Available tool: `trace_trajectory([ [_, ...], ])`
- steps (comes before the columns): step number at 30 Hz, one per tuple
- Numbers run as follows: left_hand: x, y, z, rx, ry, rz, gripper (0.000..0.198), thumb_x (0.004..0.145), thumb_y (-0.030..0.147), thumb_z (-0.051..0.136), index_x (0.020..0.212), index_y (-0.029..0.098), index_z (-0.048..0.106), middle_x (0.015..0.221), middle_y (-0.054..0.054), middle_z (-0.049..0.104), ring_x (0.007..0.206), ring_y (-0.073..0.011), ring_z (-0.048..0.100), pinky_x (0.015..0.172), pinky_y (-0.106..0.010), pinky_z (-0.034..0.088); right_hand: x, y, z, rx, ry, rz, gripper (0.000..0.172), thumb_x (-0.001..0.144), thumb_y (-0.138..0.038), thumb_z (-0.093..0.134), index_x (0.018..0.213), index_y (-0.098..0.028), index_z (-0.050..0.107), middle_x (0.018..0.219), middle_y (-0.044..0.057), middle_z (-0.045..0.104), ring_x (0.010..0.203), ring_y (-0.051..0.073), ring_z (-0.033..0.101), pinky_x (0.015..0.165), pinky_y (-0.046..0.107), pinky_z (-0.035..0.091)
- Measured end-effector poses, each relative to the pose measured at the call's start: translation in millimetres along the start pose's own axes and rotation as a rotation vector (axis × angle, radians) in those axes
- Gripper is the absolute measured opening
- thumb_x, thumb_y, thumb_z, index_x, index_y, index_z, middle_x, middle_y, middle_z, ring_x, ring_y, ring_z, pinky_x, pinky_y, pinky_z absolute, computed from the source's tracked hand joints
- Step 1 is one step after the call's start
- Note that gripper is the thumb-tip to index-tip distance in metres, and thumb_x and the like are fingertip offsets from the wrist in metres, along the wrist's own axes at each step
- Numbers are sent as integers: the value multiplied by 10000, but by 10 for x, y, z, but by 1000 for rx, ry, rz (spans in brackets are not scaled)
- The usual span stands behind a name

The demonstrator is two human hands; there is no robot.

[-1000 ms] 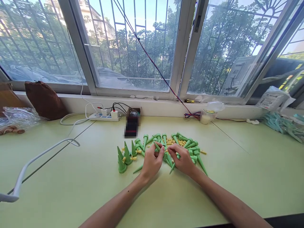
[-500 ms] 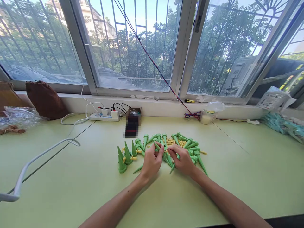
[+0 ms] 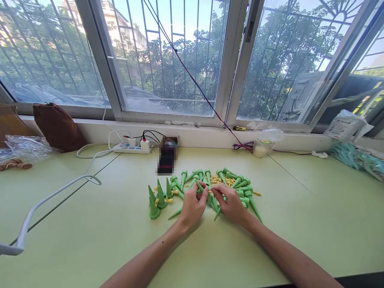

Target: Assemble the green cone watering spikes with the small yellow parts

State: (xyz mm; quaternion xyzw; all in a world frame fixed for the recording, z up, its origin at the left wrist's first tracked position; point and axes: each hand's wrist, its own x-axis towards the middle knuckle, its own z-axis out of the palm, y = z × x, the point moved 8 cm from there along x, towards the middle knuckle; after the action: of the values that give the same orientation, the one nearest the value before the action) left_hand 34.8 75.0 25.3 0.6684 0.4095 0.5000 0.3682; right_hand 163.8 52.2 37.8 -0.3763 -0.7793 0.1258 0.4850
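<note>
A heap of green cone-shaped spikes and small yellow parts lies on the pale green table. Three spikes stand upright at the heap's left end. My left hand is closed round one green spike, its tip pointing up and left. My right hand pinches at that spike's near end; what its fingertips hold is too small to make out. Both hands rest over the heap's front middle.
A power strip with cables, a small dark box and a brown pouch sit along the window sill. A white cable loops at left. A plastic cup and bagged teal parts lie at right.
My hands have drawn slightly closer together at the held spike, the left thumb shifting toward the right fingertips. Everything else is still.
</note>
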Motion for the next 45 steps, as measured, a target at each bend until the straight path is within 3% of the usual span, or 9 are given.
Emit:
trace_trajectory([
  [20,-7,7,8,35,-22,4,254,932,436,497,895,185,495,554,98,302,430,-72,263,419,-204,184,10,-6,-10,26,-33,13,184,999,-232,474,891,-192,617,769,27,586,704,166,525,662,275,415],
  [45,-46,96,79,24,-83,19,261,897,446,523,839,193,496,521,103,299,399,-81,283,426,-226,174,3,151,19,-1,-62,130,362,1024,-343,403,720,-190,525,658,-8,519,604,144,437,578,261,354],
])
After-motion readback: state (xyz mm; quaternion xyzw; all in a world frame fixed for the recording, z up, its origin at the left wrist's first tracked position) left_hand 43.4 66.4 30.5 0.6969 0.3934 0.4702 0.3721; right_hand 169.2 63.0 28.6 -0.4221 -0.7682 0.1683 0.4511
